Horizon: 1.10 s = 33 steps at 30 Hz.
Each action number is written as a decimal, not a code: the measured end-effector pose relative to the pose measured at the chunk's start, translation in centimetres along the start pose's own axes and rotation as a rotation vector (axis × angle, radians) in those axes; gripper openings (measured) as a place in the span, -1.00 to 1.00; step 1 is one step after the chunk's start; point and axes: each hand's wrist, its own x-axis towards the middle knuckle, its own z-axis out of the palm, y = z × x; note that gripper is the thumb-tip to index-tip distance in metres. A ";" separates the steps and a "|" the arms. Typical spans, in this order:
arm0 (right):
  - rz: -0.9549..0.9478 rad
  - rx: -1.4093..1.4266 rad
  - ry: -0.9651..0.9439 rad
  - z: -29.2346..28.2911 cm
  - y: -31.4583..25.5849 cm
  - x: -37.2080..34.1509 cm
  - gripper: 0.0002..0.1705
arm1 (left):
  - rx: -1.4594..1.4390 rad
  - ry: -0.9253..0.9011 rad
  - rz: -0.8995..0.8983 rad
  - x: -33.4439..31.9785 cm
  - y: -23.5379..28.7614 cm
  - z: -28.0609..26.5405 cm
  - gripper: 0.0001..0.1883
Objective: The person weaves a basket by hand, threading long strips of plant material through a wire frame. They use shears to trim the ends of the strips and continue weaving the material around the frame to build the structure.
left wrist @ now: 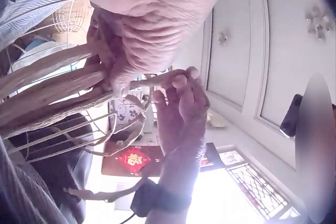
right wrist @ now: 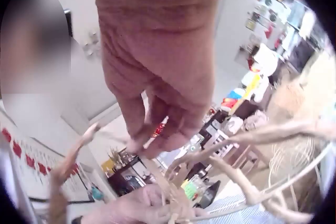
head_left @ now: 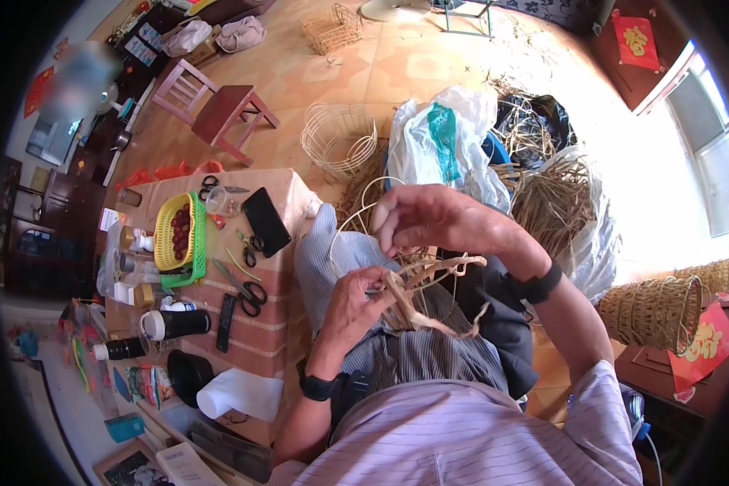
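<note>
On the person's lap rests a basket frame of thin pale rods [head_left: 336, 235] with dried plant strips [head_left: 409, 308] worked into it. My left hand [head_left: 352, 308] grips the rim, thumb and fingers round the strips, as the left wrist view shows close up. Just above it, my right hand [head_left: 441, 219] has its fingers bent. In the left wrist view, a dried strip [left wrist: 157, 80] runs from the left hand to the fingertips of the right hand [left wrist: 184, 111], which pinch it. Loose strip ends [right wrist: 247, 182] curl out beside the hands in the right wrist view.
To the left, a cloth-covered table [head_left: 275, 340] bears scissors [head_left: 251, 298], a phone [head_left: 266, 223], a yellow basket [head_left: 170, 235] and bottles. Ahead stand a bare round frame [head_left: 338, 138], plastic bags [head_left: 429, 138] and dried stalks [head_left: 555, 194]. A woven basket [head_left: 652, 312] lies right.
</note>
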 end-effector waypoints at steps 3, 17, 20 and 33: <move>0.161 -0.160 -0.161 -1.0 1.6 0.9 -0.90 | 0.047 0.016 -0.007 0.0 0.3 0.1 -0.71; 0.004 -0.131 -0.325 0.4 6.8 1.6 -0.69 | 0.042 -0.019 -0.073 -0.1 -0.4 0.6 -0.55; 0.063 -0.430 -0.313 -0.3 5.9 0.9 -0.55 | 0.060 -0.047 -0.164 0.0 0.9 0.6 -0.51; 0.221 -0.113 -0.447 -0.6 6.4 0.9 -0.49 | 0.211 0.002 -0.140 0.2 0.5 0.7 -0.39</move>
